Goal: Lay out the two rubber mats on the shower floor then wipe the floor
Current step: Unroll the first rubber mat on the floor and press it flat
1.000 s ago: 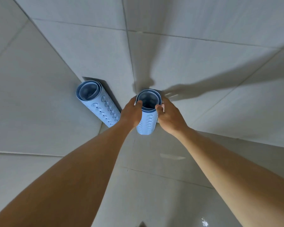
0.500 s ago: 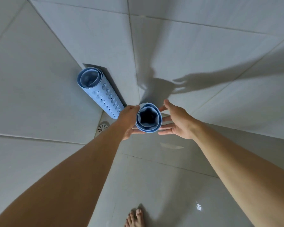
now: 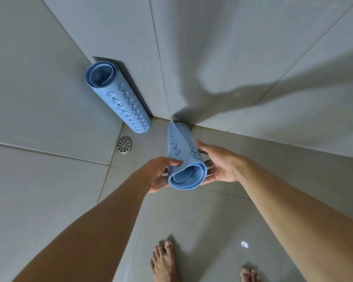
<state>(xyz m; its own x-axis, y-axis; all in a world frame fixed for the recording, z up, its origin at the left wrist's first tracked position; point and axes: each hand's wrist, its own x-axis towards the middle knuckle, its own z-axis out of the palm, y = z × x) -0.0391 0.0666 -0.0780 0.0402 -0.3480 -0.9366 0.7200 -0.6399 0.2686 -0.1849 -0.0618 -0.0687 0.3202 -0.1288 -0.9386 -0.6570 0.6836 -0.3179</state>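
Observation:
A rolled blue rubber mat (image 3: 183, 157) is lifted and tilted, its open end toward me and its far end near the floor-wall corner. My left hand (image 3: 161, 174) grips its left side with the thumb on the loose outer flap. My right hand (image 3: 218, 165) cups the right side, fingers spread along the roll. The outer edge of this mat is peeling loose. A second rolled blue mat (image 3: 118, 98), with rows of holes, stands leaning in the corner of the tiled walls.
A round metal floor drain (image 3: 124, 146) sits left of the held mat, below the leaning roll. My bare feet (image 3: 165, 259) stand on the glossy grey floor tiles (image 3: 202, 220). Grey tiled walls close in at left and behind.
The held mat has come away from the corner and tipped its open end toward me. Its outer flap has begun to loosen. The view has tilted down, showing my feet and the drain.

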